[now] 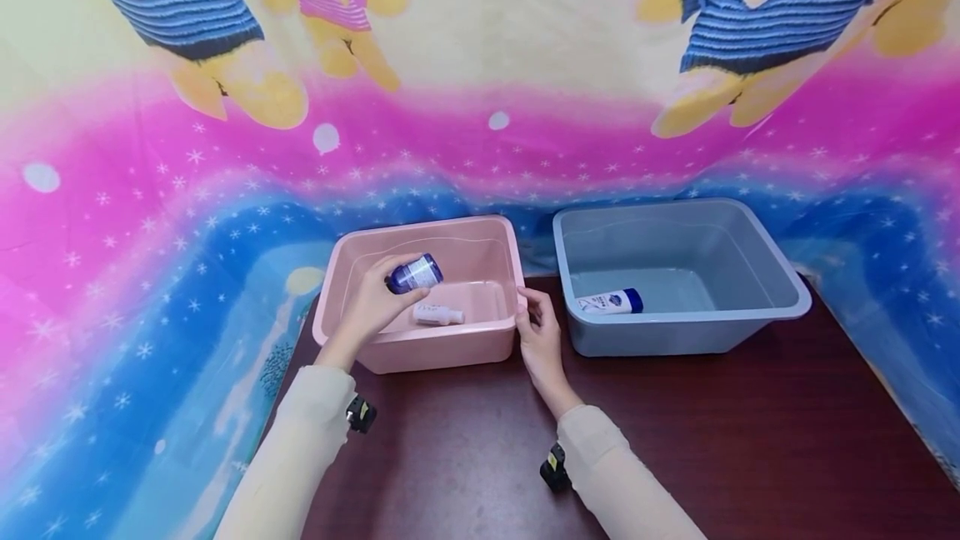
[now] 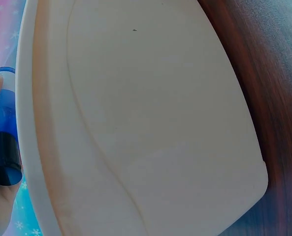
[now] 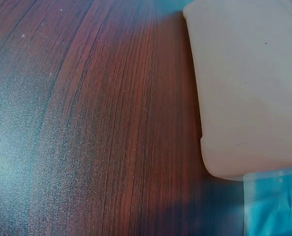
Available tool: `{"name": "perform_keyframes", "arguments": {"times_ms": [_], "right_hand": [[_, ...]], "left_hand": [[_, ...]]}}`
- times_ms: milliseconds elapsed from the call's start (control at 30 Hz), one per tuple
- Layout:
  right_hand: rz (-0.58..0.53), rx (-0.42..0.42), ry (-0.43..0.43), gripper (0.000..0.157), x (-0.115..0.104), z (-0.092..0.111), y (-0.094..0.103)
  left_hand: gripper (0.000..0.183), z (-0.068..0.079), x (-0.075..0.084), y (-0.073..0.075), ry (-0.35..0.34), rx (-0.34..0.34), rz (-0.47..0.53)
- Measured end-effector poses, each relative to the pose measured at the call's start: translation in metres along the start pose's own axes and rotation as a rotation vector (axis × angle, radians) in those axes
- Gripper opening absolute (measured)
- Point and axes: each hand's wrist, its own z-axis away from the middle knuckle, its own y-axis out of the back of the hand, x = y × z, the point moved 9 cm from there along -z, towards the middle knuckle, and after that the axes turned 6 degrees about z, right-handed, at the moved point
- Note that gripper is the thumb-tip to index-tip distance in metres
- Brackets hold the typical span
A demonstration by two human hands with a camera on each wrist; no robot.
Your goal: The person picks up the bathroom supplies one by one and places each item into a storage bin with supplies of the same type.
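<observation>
My left hand (image 1: 381, 294) grips a blue bottle (image 1: 417, 273) with a pale label and dark cap, holding it tilted over the pink basin (image 1: 442, 350). In the left wrist view the blue bottle (image 2: 3, 115) shows at the left edge, beyond the basin's rim. A small white bottle (image 1: 438, 315) lies on its side on the pink basin's floor. At that basin's right rim, my right hand (image 1: 543, 344) holds the edge between thumb and fingers. The right wrist view shows mostly the basin's outer wall (image 3: 249, 88); that hand is almost wholly out of its frame.
A grey-blue basin (image 1: 686, 336) stands to the right of the pink one, a narrow gap between them. Inside it leans a white bottle (image 1: 609, 302) with a dark blue cap. Both basins rest on a dark wooden table (image 1: 465, 440), with a patterned cloth (image 1: 480, 148) hanging behind.
</observation>
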Motion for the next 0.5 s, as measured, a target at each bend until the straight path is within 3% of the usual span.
{"name": "perform_keyframes", "arguments": {"times_ms": [500], "right_hand": [[0.018,0.005,-0.003,0.026,0.000,0.000,0.000]], "left_hand": [[0.053,-0.011,-0.018,-0.005,0.076,-0.058,-0.024]]}}
